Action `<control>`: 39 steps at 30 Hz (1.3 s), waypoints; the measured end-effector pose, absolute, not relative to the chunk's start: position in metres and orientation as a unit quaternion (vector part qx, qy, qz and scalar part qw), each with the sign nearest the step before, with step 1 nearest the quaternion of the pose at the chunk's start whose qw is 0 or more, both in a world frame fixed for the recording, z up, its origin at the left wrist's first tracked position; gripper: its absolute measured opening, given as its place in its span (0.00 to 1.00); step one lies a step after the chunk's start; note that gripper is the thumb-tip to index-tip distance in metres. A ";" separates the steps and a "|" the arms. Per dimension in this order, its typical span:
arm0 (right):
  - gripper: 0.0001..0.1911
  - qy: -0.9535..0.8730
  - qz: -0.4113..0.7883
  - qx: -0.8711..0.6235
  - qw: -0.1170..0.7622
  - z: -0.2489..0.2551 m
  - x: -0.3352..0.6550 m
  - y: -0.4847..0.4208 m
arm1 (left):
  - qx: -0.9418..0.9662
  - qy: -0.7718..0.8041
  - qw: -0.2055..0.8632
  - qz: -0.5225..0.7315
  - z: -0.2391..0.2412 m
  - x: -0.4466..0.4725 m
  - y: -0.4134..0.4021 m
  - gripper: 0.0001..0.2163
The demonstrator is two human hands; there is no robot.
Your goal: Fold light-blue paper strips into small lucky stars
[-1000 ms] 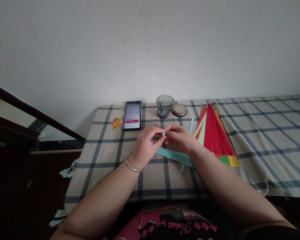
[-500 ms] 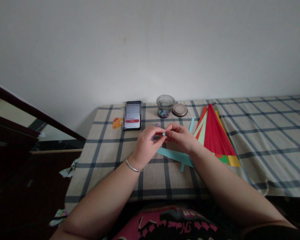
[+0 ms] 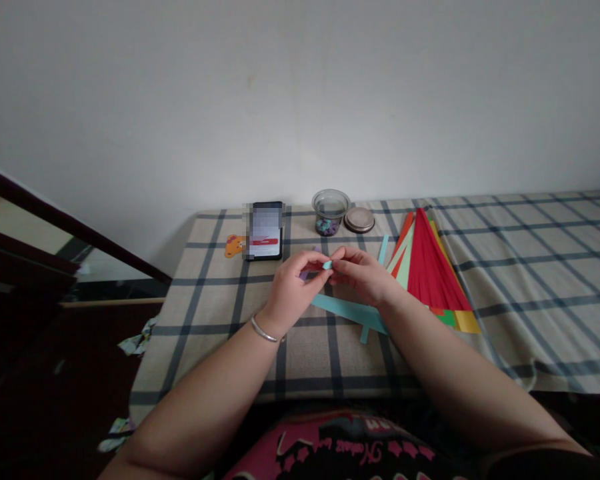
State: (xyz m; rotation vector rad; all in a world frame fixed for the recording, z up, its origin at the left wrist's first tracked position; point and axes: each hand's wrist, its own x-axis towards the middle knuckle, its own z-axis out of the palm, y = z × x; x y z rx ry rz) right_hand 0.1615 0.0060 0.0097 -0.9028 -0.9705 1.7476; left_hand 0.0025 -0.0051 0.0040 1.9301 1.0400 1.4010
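My left hand (image 3: 294, 287) and my right hand (image 3: 363, 275) meet over the checked tablecloth (image 3: 220, 313), fingertips pinched together on a small folded piece of light blue paper (image 3: 327, 265). A silver bangle sits on my left wrist. Under my hands lie light blue paper strips (image 3: 347, 311), and a purple scrap shows just behind my left fingers. A fan of red, orange, green and yellow paper strips (image 3: 430, 270) lies right of my right hand.
A phone (image 3: 265, 231) with a lit screen lies at the back of the table next to an orange sticker. A clear jar (image 3: 330, 212) holding small coloured pieces stands beside its round lid (image 3: 359, 219). Paper scraps lie on the dark floor at left.
My fingers have shifted slightly on the small blue piece, which sits a touch higher. Nothing else has moved.
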 end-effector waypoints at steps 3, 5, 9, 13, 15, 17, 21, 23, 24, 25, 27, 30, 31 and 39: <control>0.19 -0.395 0.707 -0.370 0.455 0.010 0.161 0.007 | 0.723 0.391 0.250 0.511 0.003 0.002 -0.005 0.07; 0.20 -0.395 0.708 -0.372 0.453 0.009 0.160 0.007 | 0.729 0.394 0.238 0.507 0.003 0.002 -0.005 0.07; 0.20 -0.395 0.707 -0.373 0.453 0.007 0.160 0.007 | 0.736 0.395 0.220 0.504 0.004 0.001 -0.006 0.07; 0.21 -0.401 0.700 -0.379 0.454 0.004 0.160 0.008 | 0.742 0.395 0.211 0.498 0.003 0.001 -0.005 0.07; 0.20 -0.408 0.693 -0.381 0.456 0.004 0.160 0.008 | 0.741 0.394 0.216 0.498 0.003 0.001 -0.005 0.07; 0.20 -0.417 0.684 -0.385 0.458 0.005 0.161 0.008 | 0.741 0.393 0.218 0.499 0.003 0.001 -0.005 0.07; 0.19 -0.429 0.677 -0.396 0.449 0.007 0.162 0.008 | 0.751 0.394 0.193 0.493 0.004 0.001 -0.006 0.06; 0.20 -0.425 0.682 -0.397 0.444 0.008 0.163 0.008 | 0.754 0.391 0.183 0.494 0.005 0.000 -0.006 0.06; 0.20 -0.424 0.684 -0.395 0.443 0.009 0.163 0.008 | 0.756 0.390 0.179 0.495 0.006 0.000 -0.007 0.06; 0.21 -0.423 0.686 -0.393 0.444 0.009 0.163 0.008 | 0.757 0.389 0.176 0.495 0.006 0.000 -0.007 0.06; 0.21 -0.423 0.686 -0.387 0.448 0.009 0.162 0.008 | 0.761 0.385 0.170 0.494 0.007 0.000 -0.007 0.06; 0.20 -0.427 0.681 -0.384 0.455 0.009 0.162 0.008 | 0.763 0.374 0.165 0.500 0.008 0.000 -0.006 0.06; 0.20 -0.429 0.678 -0.384 0.457 0.009 0.162 0.008 | 0.763 0.372 0.164 0.503 0.008 0.000 -0.005 0.06; 0.19 -0.442 0.659 -0.390 0.467 0.012 0.161 0.008 | 0.755 0.368 0.164 0.517 0.008 0.000 -0.006 0.06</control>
